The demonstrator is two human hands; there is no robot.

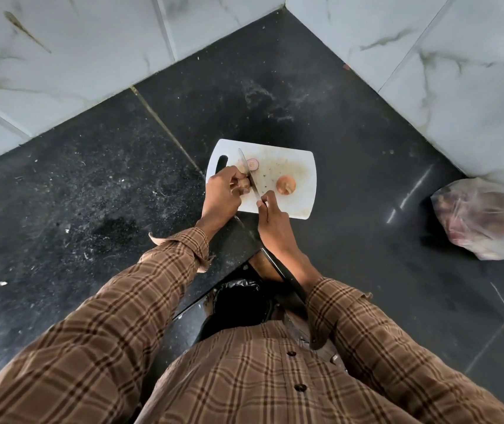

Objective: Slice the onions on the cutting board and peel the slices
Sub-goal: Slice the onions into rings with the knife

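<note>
On the left part of the white cutting board (pixel 301 179), my left hand (pixel 221 194) curls its fingers (pixel 238 182) around the onion (pixel 243 184) being cut, while my right hand (pixel 272 218) wraps the handle of the knife (pixel 249 175), whose blade lies against that onion. Just beyond the blade lies a cut slice (pixel 253 164), a whole onion (pixel 286 185) sits mid-board, and a plastic bag (pixel 489 221) rests well apart on the dark counter (pixel 91 179).

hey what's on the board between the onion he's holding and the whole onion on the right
In the head view, the knife blade crosses between the held onion and the whole onion; beyond it, only stained cutting board.
</note>
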